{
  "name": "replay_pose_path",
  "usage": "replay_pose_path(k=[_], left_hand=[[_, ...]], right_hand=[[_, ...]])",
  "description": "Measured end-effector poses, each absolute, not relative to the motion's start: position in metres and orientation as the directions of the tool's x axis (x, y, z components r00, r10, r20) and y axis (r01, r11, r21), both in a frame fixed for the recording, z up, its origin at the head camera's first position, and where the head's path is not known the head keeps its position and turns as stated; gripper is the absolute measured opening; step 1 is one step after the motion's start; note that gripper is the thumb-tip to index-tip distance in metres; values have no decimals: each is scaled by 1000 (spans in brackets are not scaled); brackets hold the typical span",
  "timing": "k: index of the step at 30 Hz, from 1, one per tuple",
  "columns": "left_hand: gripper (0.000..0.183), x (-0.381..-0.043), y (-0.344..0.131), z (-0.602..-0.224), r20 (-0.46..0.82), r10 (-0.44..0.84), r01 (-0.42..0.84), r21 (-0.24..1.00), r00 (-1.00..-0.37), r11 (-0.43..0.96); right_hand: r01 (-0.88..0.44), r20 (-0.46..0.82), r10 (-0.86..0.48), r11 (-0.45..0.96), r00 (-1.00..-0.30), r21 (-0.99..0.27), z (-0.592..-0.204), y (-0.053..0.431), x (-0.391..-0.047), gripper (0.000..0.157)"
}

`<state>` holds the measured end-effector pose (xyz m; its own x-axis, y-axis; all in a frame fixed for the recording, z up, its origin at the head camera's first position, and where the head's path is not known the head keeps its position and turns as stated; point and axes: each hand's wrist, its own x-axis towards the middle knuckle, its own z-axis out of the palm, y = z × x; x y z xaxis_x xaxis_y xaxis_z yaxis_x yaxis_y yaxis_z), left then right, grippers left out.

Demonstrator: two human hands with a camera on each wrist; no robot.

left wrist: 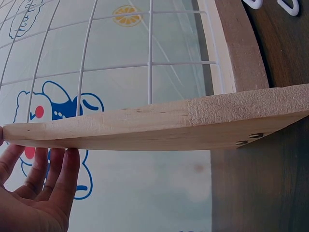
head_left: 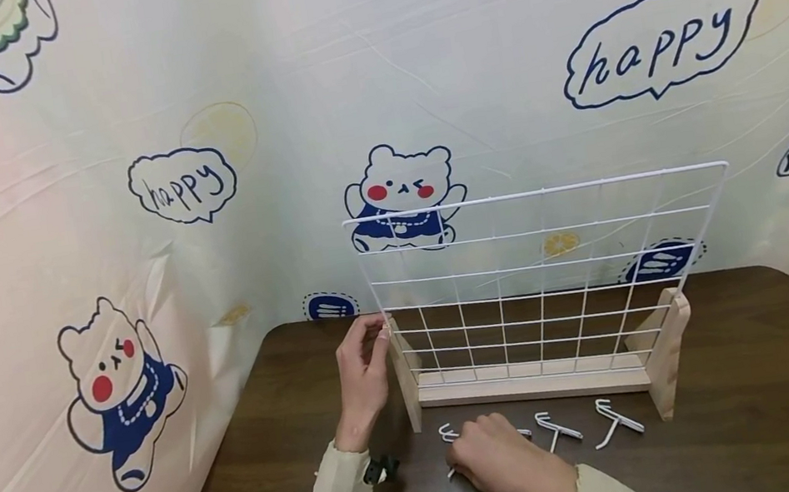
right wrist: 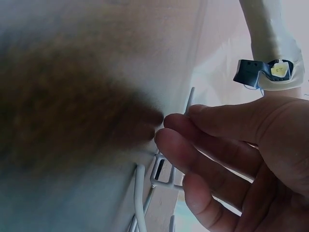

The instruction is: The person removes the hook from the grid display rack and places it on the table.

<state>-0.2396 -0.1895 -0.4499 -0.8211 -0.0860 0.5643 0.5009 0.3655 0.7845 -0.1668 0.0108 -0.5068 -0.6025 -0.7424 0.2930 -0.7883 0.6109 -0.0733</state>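
Note:
A white wire grid (head_left: 534,267) stands upright in a wooden base with two side panels. Thumb and fingertips of my left hand (head_left: 365,376) hold the upper end of the left wooden panel (left wrist: 145,118); its fingers (left wrist: 67,176) lie against the panel's outer face. Low over the table, in front of the base, my right hand (head_left: 504,462) pinches the thin rod of a white metal hook (right wrist: 191,98) between thumb and fingertips. The hook's bent end (head_left: 448,433) shows past the knuckles; the hand hides its middle.
Two more white hooks, a nearer hook (head_left: 558,427) and a farther hook (head_left: 618,420), lie to the right of my right hand. A brown wooden table (head_left: 774,361) carries everything. Printed cloth (head_left: 495,97) hangs behind and at the sides.

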Motion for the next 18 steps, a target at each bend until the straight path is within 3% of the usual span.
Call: replay_pose_path(k=[18], left_hand=[[17, -240, -190, -451, 565, -87, 503, 786, -821, 361]], right_hand=[[-799, 342, -745, 600, -573, -30, -503, 14, -163, 26]])
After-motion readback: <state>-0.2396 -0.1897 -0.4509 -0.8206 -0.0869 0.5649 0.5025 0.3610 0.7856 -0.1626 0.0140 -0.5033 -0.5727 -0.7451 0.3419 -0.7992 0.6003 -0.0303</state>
